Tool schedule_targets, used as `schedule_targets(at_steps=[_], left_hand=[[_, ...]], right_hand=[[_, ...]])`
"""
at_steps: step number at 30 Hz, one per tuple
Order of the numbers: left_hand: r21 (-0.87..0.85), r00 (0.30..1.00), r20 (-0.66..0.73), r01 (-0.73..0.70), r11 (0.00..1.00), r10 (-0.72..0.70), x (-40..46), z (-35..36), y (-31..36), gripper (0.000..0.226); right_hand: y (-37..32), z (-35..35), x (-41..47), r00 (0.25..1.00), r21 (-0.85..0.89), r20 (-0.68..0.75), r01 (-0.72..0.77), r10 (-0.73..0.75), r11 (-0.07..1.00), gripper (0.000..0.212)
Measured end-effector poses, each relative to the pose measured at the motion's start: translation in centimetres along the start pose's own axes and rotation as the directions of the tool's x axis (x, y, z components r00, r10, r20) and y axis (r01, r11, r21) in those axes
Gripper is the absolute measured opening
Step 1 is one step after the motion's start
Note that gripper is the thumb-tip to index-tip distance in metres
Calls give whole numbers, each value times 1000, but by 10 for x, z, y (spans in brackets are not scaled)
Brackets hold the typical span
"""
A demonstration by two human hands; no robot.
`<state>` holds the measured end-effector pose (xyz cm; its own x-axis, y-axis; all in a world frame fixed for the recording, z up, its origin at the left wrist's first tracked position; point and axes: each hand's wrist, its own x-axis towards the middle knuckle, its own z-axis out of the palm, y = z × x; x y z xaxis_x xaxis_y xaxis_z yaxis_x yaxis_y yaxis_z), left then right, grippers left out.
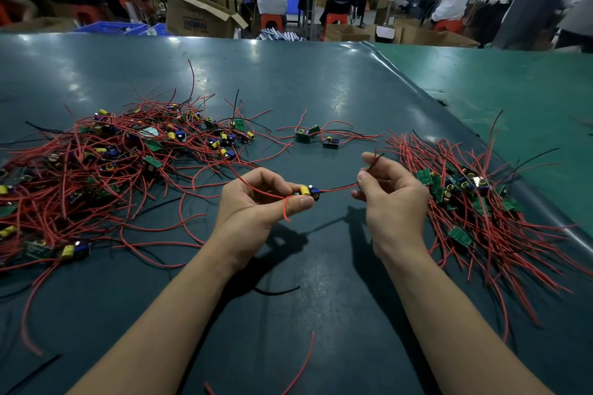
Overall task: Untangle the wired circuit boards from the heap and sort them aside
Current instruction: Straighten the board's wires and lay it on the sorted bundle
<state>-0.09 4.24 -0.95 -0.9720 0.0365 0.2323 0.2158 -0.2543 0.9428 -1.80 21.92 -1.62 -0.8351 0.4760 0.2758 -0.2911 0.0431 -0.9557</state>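
left hand point(256, 202) pinching small circuit board point(309, 192) at frame centre, right hand point(390, 199) pinching its black wire point(340, 187), tangled heap point(122, 157) left, sorted pile point(475, 202) right, on desk point(321, 90)

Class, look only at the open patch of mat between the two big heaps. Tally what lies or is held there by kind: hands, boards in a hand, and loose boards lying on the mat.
Hands: 2, left hand and right hand
Held board: 1, in the left grip
Loose boards on the mat: 3
Total: 6
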Motion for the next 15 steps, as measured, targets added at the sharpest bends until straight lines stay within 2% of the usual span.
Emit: schedule_targets(at_steps=[3,5,8,12,15], left_hand=[[9,1000,9,2,1000,-2,-1,0,-1,30],[1,1000,-2,1,1000,-1,0,0,0,30],[-44,1000,-30,6,999,-7,2,-2,0,31],[-39,1000,-21,12,999,-13,2,-2,-1,31],[-41,999,-35,10,999,-12,4,0,-3,30]], right_hand=[[2,-3,-2,995,-147,25,99,-96,984,28],[3,-2,-1,998,-118,3,67,-68,991,25],[5,1,2,998,29,-54,-26,28,999,20],[13,2,2,998,-103,-56,26,-32,994,24],[15,2,5,997,-86,-82,7,-14,996,22]])
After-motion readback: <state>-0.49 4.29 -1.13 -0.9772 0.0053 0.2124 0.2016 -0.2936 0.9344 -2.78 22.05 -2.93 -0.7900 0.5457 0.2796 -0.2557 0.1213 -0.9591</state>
